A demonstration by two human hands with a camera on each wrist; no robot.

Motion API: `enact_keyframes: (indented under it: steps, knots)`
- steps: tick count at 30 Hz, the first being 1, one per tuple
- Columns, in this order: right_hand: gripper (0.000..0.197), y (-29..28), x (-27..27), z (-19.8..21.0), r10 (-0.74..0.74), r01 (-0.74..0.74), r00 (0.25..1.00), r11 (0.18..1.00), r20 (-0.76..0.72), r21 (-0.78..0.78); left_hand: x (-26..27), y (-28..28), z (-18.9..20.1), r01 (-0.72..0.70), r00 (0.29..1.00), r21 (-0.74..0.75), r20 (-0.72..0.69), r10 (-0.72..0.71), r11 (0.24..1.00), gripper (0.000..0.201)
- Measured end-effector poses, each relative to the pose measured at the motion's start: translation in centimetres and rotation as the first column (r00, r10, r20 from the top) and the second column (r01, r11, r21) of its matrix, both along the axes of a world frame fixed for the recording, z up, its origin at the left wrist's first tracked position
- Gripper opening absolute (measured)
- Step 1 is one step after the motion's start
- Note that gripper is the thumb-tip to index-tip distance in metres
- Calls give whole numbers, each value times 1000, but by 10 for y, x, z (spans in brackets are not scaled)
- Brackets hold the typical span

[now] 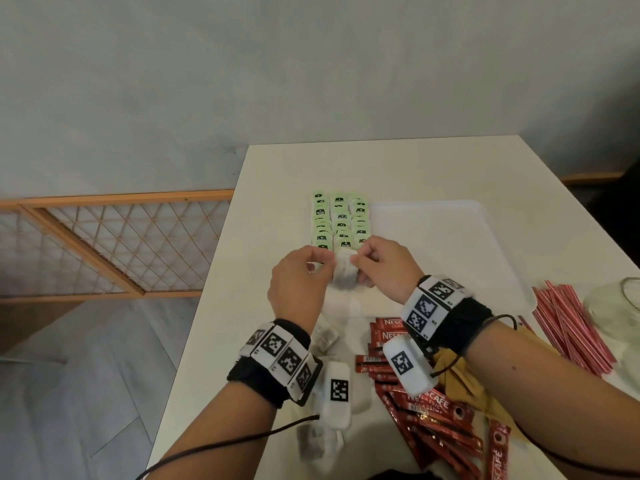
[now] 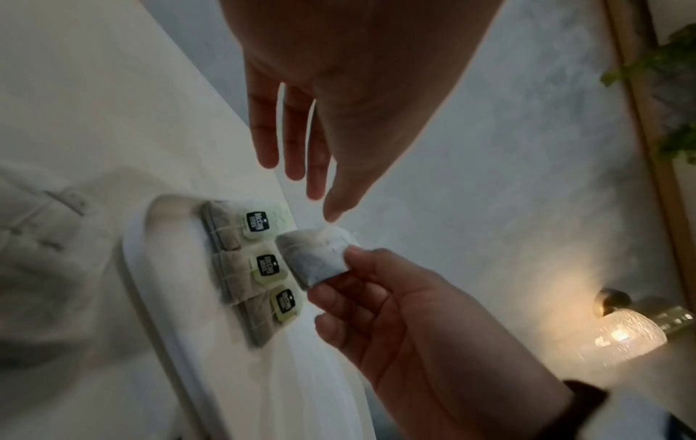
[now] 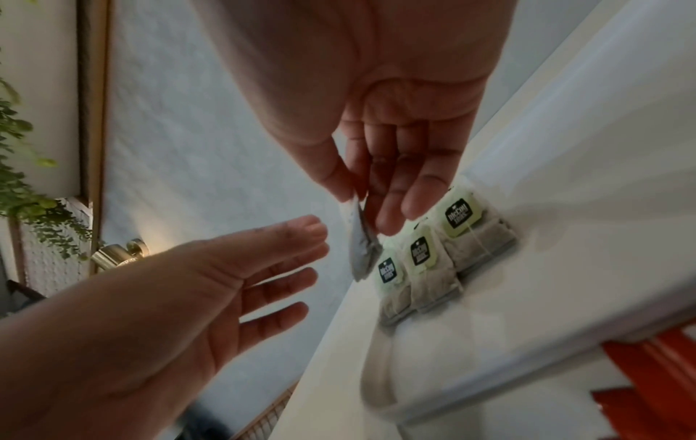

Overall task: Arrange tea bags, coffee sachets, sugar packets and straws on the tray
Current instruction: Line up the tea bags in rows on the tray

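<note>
Pinching one tea bag (image 1: pixel 345 271) between thumb and fingertips, right hand (image 1: pixel 382 266) holds it just above the near end of the tea bag rows (image 1: pixel 341 220); left hand (image 1: pixel 300 284) beside it, fingers straight and loose in both wrist views, gripping nothing; whether they brush the bag, cannot tell. Rows lie three across at the left end of a white tray (image 1: pixel 446 216); each bag has a pale green tag with a dark label, lettering too blurred to read. Red coffee sachets (image 1: pixel 429 407) heaped near the body off the tray, printed "NESCAFÉ" and "CLASSIC" in white. Red-and-white striped straws (image 1: pixel 571 327) bundled at the right, next to a clear glass jar (image 1: pixel 623 306). Loose tea bags (image 1: pixel 322 337) lie under the left wrist. Both wrists wear black bands with square black-and-white marker tiles. White table (image 1: pixel 214 341); grey plastered wall; grey floor; wooden lattice panel (image 1: pixel 114 244) at left; lit lamp (image 2: pixel 625 330) and green foliage (image 2: pixel 674 89) seen from the left wrist.
</note>
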State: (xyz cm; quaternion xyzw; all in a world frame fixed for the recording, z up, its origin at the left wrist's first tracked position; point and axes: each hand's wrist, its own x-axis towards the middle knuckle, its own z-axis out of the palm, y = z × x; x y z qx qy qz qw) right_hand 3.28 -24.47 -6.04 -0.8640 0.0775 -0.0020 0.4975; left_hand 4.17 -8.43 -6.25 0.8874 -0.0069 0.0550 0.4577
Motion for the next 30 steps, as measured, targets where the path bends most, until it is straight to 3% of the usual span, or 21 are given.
enact_keyframes:
  steps: [4,8,12,16,18,23,30]
  knots:
    - [12,2,-3,6,-19,19,1000,999,17,-36,-11,-9,3,126,992,72,-18,-125,989,19]
    - [15,9,-5,10,10,-9,1000,999,14,-48,-10,-14,1,167,985,-22,-37,-168,986,25]
    - [14,9,-4,9,37,-37,999,999,30,16,1,-3,-2,110,993,-46,-48,-112,993,11]
    - [8,-7,-1,-1,-51,51,998,998,26,22,15,15,-16,-29,963,-230,-267,-34,973,7]
    - [6,-17,0,-8,-70,70,997,998,-9,-5,19,20,-21,-78,941,-271,-339,-20,959,17]
    - [7,-27,1,-23,-94,92,994,995,-62,-29,30,20,-34,-55,928,-260,-370,-47,964,11]
    - [5,-36,10,-35,-129,122,987,990,-99,-72,47,21,-29,36,956,-122,-285,-70,992,13]
